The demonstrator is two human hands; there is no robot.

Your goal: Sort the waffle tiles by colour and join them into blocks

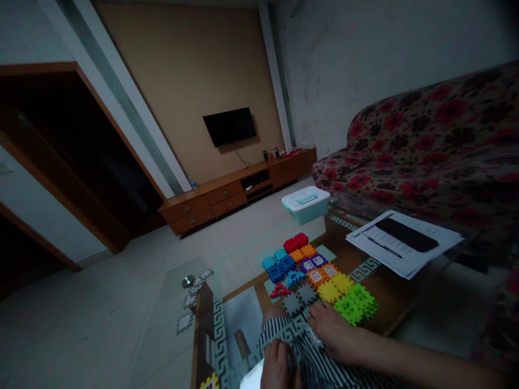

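Note:
My right hand [330, 328] reaches over the glass table with its fingers curled, tips beside the grey interlocking blocks [300, 299]. Whatever lies under those fingertips is hidden. Close to my body, my left hand [278, 366] has bent fingers closed around something dark that I cannot make out. Flat toothed blocks lie grouped ahead of my hands: green [357, 303], yellow [335, 288], orange with white windows [322, 274], purple [313, 263], dark blue [281, 268], light blue [274, 258] and red [295, 242]. A red triangular piece [279, 290] sits left of them.
Beyond the blocks stands a lidded teal box [306, 205]. Papers [405, 265] with a pen [385, 247] and black phone [407, 234] lie to the right. More toothed pieces [185, 322] and a round metal object [187, 281] are at left. A flowered sofa [425, 129] flanks the table.

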